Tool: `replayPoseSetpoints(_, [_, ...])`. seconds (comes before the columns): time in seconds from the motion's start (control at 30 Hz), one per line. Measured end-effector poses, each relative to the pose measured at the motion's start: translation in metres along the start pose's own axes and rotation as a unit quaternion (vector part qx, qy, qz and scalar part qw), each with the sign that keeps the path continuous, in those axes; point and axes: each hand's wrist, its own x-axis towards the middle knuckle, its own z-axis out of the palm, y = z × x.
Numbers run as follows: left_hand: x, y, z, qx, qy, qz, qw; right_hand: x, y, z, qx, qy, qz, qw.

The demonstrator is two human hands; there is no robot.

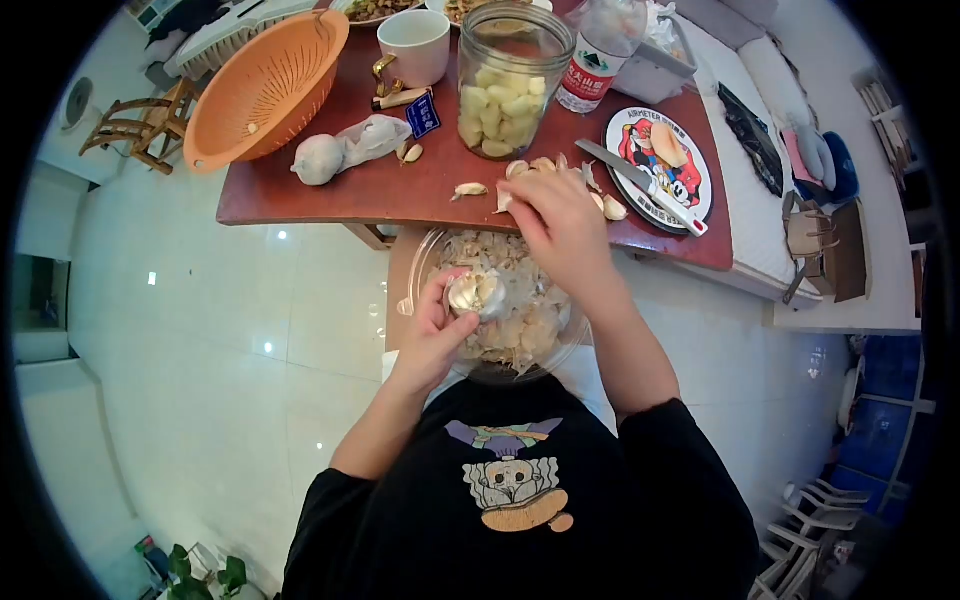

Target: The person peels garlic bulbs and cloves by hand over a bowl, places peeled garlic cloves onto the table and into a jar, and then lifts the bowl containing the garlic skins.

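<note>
My left hand [437,333] is wrapped round a garlic bulb [477,293] with part of its side broken away, held above a clear plastic bowl [405,305] on my lap. The bowl holds a heap of papery garlic skins [520,335]. At the table's front edge, my right hand [565,228] has its fingers bent in a pinch, with a pale garlic clove [503,198] at the fingertips, partly hidden. Several unpeeled cloves [613,208] lie just beyond that hand. One more clove [470,189] rests to its left.
On the red-brown table [270,195] stand a glass jar [505,95] of peeled cloves, an orange colander [265,90], a mug [413,48] and a plastic bottle [595,60]. A knife [650,190] lies across a cartoon plate [690,150]. A knotted white bag [345,150] sits left.
</note>
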Motion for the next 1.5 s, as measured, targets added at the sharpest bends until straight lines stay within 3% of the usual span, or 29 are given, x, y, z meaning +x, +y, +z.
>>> replayPoseSetpoints(0.13, [0.005,-0.002,0.000,0.037,0.004,0.008,0.999,-0.051,-0.016,-0.018,0.137,-0.168,0.094,0.972])
replayPoseSetpoints(0.23, [0.006,0.000,0.009,0.093,-0.001,-0.007,0.996,-0.071,-0.024,-0.011,0.167,-0.157,0.121,0.966])
replayPoseSetpoints(0.33, [0.006,-0.002,0.015,0.154,-0.008,0.020,0.988,-0.078,-0.021,-0.012,0.169,-0.219,0.160,0.947])
replayPoseSetpoints(0.57, [0.004,0.007,0.016,0.187,-0.019,-0.003,0.982,-0.082,-0.025,-0.006,0.187,-0.223,0.099,0.952])
replayPoseSetpoints(0.63, [0.005,0.006,0.011,0.128,-0.021,-0.049,0.990,-0.085,-0.026,-0.002,0.142,-0.240,0.080,0.957])
replayPoseSetpoints(0.73, [0.005,0.001,0.005,0.100,-0.021,-0.081,0.992,-0.099,-0.025,0.012,0.178,-0.207,0.082,0.959])
replayPoseSetpoints(0.83, [0.005,-0.004,0.003,0.117,-0.023,-0.071,0.990,-0.109,-0.028,0.018,0.193,-0.191,0.119,0.955])
replayPoseSetpoints(0.93, [0.003,-0.011,0.005,0.135,-0.018,-0.076,0.988,-0.116,-0.025,0.024,0.174,-0.225,0.230,0.931])
replayPoseSetpoints(1.03, [0.003,-0.013,0.003,0.100,-0.006,-0.092,0.991,-0.122,-0.024,0.034,0.291,-0.120,0.258,0.914])
replayPoseSetpoints(1.07, [0.003,-0.012,0.003,0.080,-0.002,-0.098,0.992,-0.122,-0.021,0.034,0.417,-0.129,0.358,0.826])
replayPoseSetpoints(1.13, [0.005,-0.009,-0.001,0.034,-0.002,-0.104,0.994,-0.121,-0.015,0.032,0.623,-0.136,0.518,0.571])
replayPoseSetpoints(1.23, [0.005,-0.007,-0.001,-0.037,0.008,-0.107,0.994,-0.115,-0.014,0.025,0.718,-0.127,0.511,0.456])
replayPoseSetpoints(1.33, [0.005,-0.008,-0.007,-0.119,-0.009,-0.105,0.987,-0.113,-0.017,0.024,0.691,-0.130,0.478,0.526])
replayPoseSetpoints(1.5, [0.008,-0.002,0.001,-0.196,0.003,-0.106,0.975,-0.099,-0.016,0.010,0.677,-0.139,0.455,0.562])
